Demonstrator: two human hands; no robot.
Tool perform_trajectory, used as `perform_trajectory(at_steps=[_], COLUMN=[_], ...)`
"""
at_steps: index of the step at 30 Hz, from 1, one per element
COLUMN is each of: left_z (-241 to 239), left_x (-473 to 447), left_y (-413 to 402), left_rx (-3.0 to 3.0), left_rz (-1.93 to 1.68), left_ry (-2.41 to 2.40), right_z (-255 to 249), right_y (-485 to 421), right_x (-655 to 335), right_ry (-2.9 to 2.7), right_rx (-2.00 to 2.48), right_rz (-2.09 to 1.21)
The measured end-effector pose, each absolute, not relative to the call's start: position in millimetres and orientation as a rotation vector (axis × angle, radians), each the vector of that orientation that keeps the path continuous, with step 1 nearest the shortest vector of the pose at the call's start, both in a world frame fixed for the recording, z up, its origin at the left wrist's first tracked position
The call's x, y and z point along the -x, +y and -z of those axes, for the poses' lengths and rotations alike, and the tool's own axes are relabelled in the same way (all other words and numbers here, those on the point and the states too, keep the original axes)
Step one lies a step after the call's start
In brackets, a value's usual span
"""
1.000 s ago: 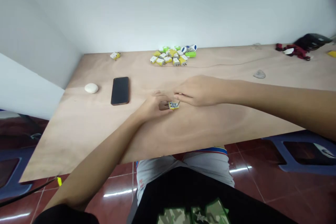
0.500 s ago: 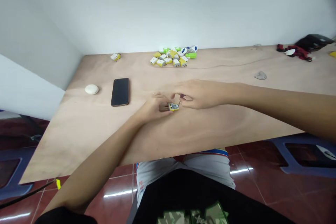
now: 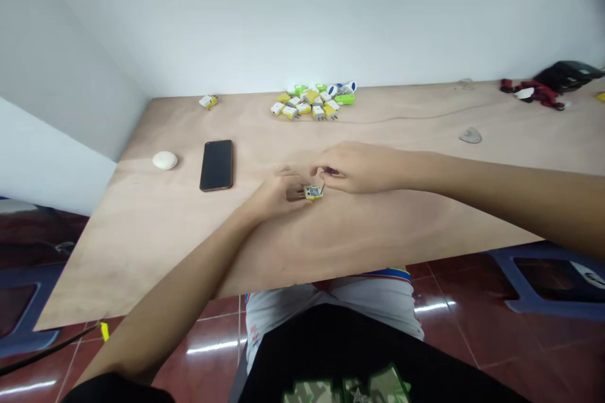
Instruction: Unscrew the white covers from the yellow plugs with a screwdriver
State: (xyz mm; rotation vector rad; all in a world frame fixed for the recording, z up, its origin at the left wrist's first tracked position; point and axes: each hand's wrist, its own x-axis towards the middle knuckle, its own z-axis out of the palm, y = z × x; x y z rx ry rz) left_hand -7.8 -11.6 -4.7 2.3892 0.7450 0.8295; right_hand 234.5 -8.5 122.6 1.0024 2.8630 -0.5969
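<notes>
Between the thumb and fingers of my left hand (image 3: 278,194) is a small yellow and white plug (image 3: 313,192), its prongs pointing left toward the palm. Grey detail shows on its upper face. My right hand (image 3: 352,167) grips a screwdriver (image 3: 323,189) with a dark handle mostly hidden by the fingers. The thin metal shaft slants down to the right end of the plug; whether it turns a screw I cannot make out. Both hands rest low over the wooden table (image 3: 283,252).
A pile of yellow, white and green plugs (image 3: 309,102) lies by the wall, with one plug (image 3: 208,101) apart at left. A phone (image 3: 217,165) and a white oval object (image 3: 165,160) sit left. A grey piece (image 3: 471,135) and a dark red item (image 3: 534,93) lie right.
My right hand has shifted very slightly, its fingers closing a little more over the screwdriver handle. The left hand and the plug stay in place.
</notes>
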Motion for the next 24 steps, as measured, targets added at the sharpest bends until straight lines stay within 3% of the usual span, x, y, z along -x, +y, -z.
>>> perform_trajectory(at_steps=[7, 18, 24], left_z=[6, 0, -8], left_x=[8, 12, 19], left_y=[-12, -11, -13], left_rx=[-2.373, -2.432, -2.413], left_rz=[-0.829, -0.742, -0.709], left_ry=[0.744, 0.722, 0.682], right_z=[-124, -126, -118], right_y=[-12, -6, -18], right_x=[-232, -247, -267], right_ry=[2.941, 3.054, 3.211], right_rx=[-0.88, -1.036, -1.07], right_rz=[0.65, 0.704, 0.495])
